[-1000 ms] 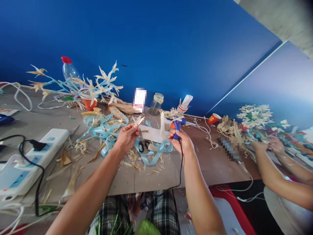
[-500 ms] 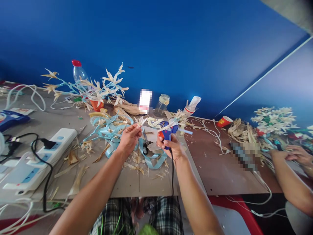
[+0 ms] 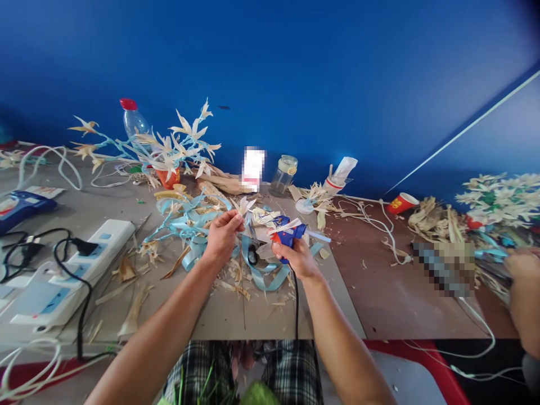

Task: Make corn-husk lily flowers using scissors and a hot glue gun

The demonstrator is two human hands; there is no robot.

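Our left hand (image 3: 221, 236) pinches a small pale husk flower (image 3: 243, 206) by its base, petals up, fingers closed narrow around the stem. Our right hand (image 3: 297, 259) is wrapped tight round the grip of a blue glue gun (image 3: 287, 235), its clear glue stick jutting right and its nozzle aimed left toward the flower, near it but not touching. The gun's black cord (image 3: 296, 304) drops straight off the near edge of the desk (image 3: 379, 292).

Just beyond the hands lie scissors (image 3: 252, 256) among loops of light-blue ribbon (image 3: 189, 225) and husk scraps. Further left sit a white power strip (image 3: 63, 270) with a black plug in it, and a second glue gun (image 3: 21, 203). At the far edge stand a bottle (image 3: 131, 121), a branch of finished flowers (image 3: 169, 149), a jar (image 3: 282, 174) and, to the right, a red cup (image 3: 401, 202). Another person's hand (image 3: 523, 267) works at the far right.

The risks, as we judge them: the nozzle is close to our left fingertips (hot glue burns), and a drip could land on the ribbon or dry husks below. The hanging cord could snag on our knees and jerk the gun off aim.
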